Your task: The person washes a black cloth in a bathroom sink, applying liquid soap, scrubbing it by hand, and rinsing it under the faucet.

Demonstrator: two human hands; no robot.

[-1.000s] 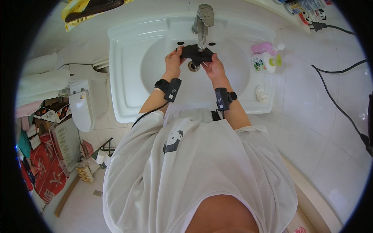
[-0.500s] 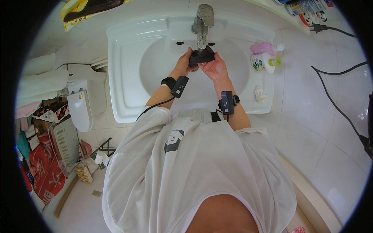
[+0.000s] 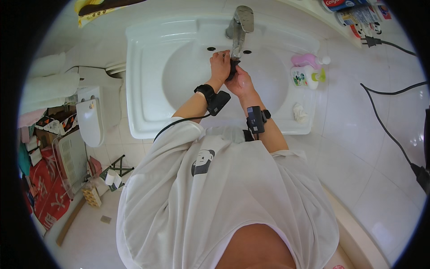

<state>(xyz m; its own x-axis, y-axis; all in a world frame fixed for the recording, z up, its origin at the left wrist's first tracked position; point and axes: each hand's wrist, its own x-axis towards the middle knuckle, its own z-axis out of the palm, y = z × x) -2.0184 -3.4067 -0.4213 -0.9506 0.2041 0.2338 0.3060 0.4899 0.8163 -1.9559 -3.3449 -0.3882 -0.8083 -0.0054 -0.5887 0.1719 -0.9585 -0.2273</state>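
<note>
Under the chrome faucet [image 3: 242,28], over the white sink [image 3: 135,89], both my hands are on a small black cloth-like piece [image 3: 233,71]. My left hand [image 3: 219,66] closes on it from the left, back of the hand upward. From below and the right, my right hand [image 3: 242,82] grips it with the palm turned up. The piece is bunched between the hands, so its full shape is hidden. Whether water runs from the spout is hard to make out.
A pink bottle [image 3: 305,61] and a white pump bottle with a green top [image 3: 304,77] lie on the sink's right ledge, near a crumpled white wad [image 3: 300,112]. A toilet [image 3: 91,122] stands to the left. A black cable [image 3: 386,117] hangs along the right wall.
The black piece has gone from spread flat between both hands to bunched up. My left hand has turned over it, and my hands are closer together. The view has shifted slightly.
</note>
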